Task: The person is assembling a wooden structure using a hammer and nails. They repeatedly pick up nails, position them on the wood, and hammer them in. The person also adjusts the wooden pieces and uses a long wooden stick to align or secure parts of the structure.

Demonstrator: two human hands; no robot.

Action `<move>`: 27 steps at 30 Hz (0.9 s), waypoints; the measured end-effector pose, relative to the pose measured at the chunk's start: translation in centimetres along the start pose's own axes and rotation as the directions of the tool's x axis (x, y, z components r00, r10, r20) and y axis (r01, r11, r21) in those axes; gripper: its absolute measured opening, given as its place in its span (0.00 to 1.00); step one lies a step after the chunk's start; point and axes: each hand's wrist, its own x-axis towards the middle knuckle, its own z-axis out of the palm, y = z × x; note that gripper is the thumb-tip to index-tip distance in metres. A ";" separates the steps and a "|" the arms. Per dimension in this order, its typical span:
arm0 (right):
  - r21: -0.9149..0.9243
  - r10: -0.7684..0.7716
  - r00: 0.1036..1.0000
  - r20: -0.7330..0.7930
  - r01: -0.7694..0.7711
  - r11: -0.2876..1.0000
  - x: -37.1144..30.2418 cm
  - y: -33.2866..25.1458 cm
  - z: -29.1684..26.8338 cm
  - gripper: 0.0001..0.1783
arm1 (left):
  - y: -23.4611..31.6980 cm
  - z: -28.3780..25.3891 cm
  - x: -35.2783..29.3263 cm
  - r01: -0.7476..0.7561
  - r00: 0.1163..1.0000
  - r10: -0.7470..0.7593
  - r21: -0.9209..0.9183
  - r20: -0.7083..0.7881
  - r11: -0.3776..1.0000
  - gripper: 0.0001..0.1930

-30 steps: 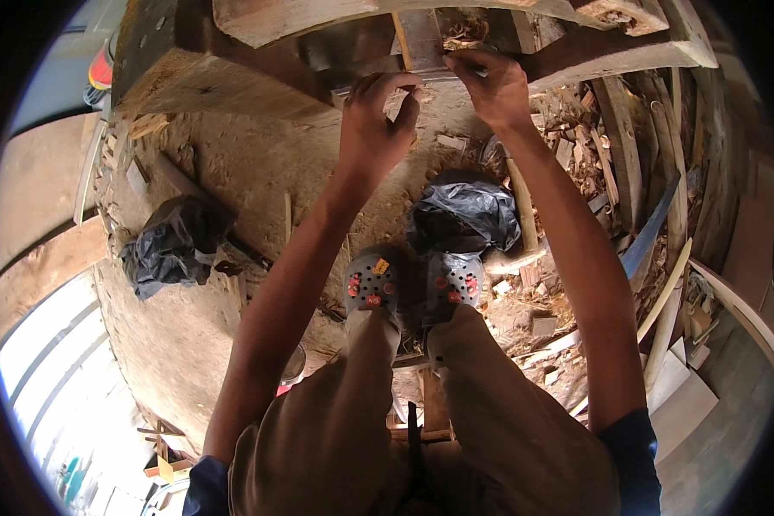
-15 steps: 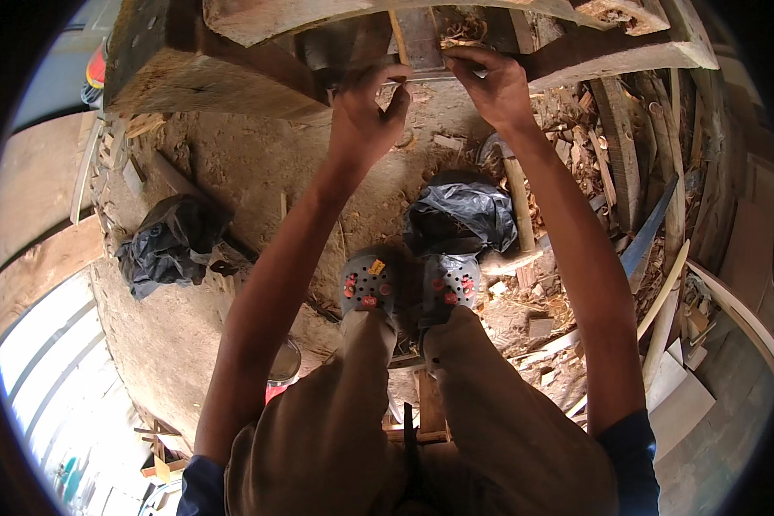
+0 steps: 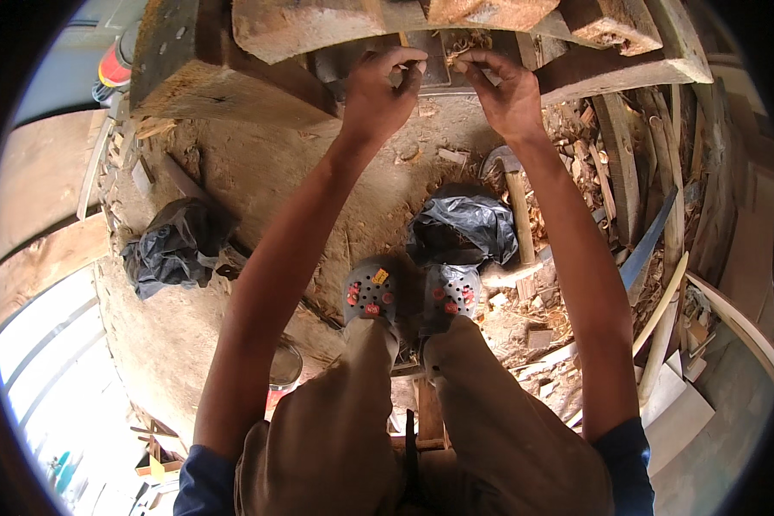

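My left hand (image 3: 380, 96) is raised at the wooden bench, thumb and forefinger brought together in a pinch. Level with it and a short gap to the right, my right hand (image 3: 509, 95) pinches in the same way. A faint thin line seems to run between the fingertips, too fine to identify. Both hands are in front of the curved wooden beam (image 3: 335, 27) and the thick timber block (image 3: 224, 82). Behind the fingers, wood shavings (image 3: 469, 43) lie on the bench.
On the dirt floor below are two black plastic bags (image 3: 464, 225), (image 3: 176, 245). A handsaw blade (image 3: 649, 241) leans among boards and scraps at the right. A can (image 3: 285, 365) stands beside my left leg. My clogs (image 3: 370, 292) rest on the floor.
The view has shifted slightly, showing more of the beam. My left hand's thumb and forefinger have come closer together, and both hands appear a little further right.
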 end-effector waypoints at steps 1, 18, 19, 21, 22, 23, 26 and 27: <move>-0.074 0.033 0.998 0.053 -0.029 0.997 0.1 -0.4 0.0 0.11 | 0.0 0.1 0.0 0.071 0.997 -0.070 -0.035 0.027 0.997 0.10; -0.311 0.131 0.972 0.194 -0.066 0.948 0.2 0.3 -0.1 0.14 | -0.3 0.3 -1.1 0.037 0.995 -0.028 -0.087 0.099 0.996 0.14; -0.311 0.118 0.975 0.187 -0.055 0.949 0.2 0.5 -0.2 0.14 | -0.2 0.4 -1.0 0.042 0.994 -0.033 -0.089 0.103 0.995 0.14; -0.306 0.089 0.980 0.176 -0.032 0.951 0.2 0.4 -0.1 0.14 | 0.1 0.3 -1.0 0.055 0.993 -0.044 -0.089 0.112 0.995 0.14; -0.293 0.109 0.982 0.154 -0.060 0.954 0.2 0.0 -0.1 0.14 | 0.2 0.3 -0.9 0.049 0.994 -0.040 -0.086 0.102 0.995 0.14; -0.279 0.129 0.983 0.133 -0.088 0.956 0.1 -0.5 -0.1 0.14 | 0.2 0.3 -0.9 0.044 0.995 -0.036 -0.083 0.093 0.996 0.14; -0.225 0.119 0.983 0.139 -0.086 0.971 0.4 -1.9 0.0 0.14 | 0.5 0.3 -0.5 0.082 0.991 -0.077 -0.041 0.110 0.996 0.13; -0.204 0.101 0.983 0.151 -0.069 0.976 0.5 -2.1 0.0 0.13 | 0.5 0.4 -0.4 0.102 0.988 -0.098 -0.021 0.121 0.995 0.13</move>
